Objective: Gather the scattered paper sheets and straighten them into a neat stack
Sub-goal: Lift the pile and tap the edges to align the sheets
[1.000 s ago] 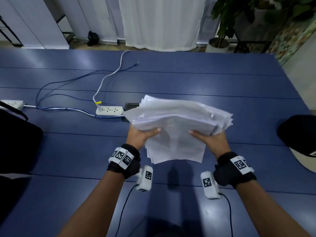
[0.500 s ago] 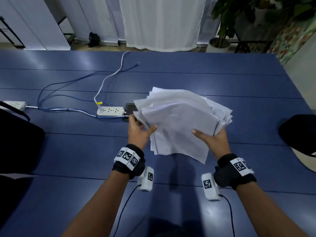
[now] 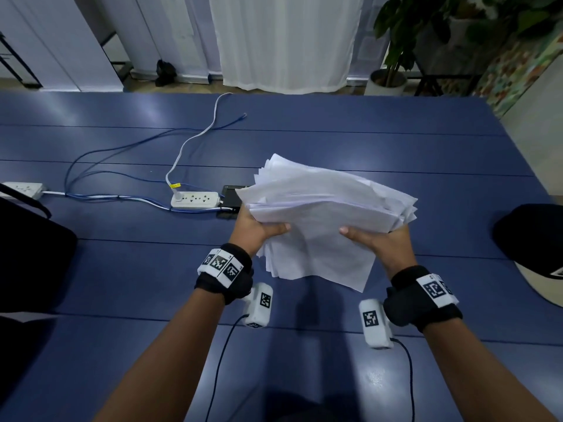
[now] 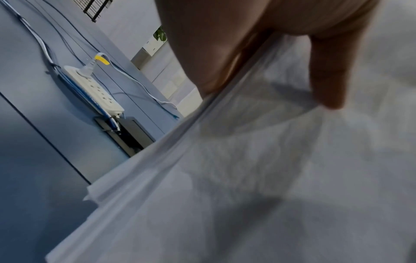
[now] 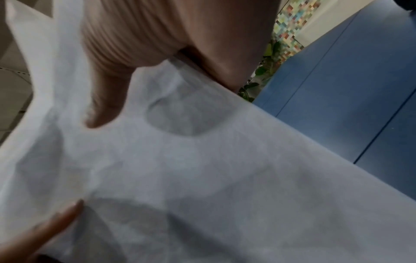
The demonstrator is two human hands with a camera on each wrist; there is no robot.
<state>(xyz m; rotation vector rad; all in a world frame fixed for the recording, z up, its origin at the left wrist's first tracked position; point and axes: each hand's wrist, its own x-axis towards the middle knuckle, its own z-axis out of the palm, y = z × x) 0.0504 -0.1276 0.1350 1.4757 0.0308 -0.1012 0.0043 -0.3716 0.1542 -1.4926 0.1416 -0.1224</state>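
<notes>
A thick, uneven bundle of white paper sheets (image 3: 323, 214) is held in the air above the blue table (image 3: 396, 141), its edges fanned out at the far side and its near edge hanging down. My left hand (image 3: 259, 229) grips the bundle's left side, thumb on top and fingers underneath. My right hand (image 3: 377, 239) grips the right side the same way. In the left wrist view the thumb (image 4: 328, 71) presses on the paper sheets (image 4: 247, 178). The right wrist view shows the thumb (image 5: 105, 99) lying on the paper sheets (image 5: 202, 178).
A white power strip (image 3: 195, 200) with white and blue cables (image 3: 122, 196) lies left of the bundle, a dark flat device (image 3: 233, 197) beside it. A second strip (image 3: 23, 189) sits at the far left. A black cap (image 3: 530, 236) is at the right edge, a black bag (image 3: 27, 254) at the left.
Both hands keep hold of the bundle; it tilted up on the left half a second ago and has now levelled again, shifted slightly to the right.
</notes>
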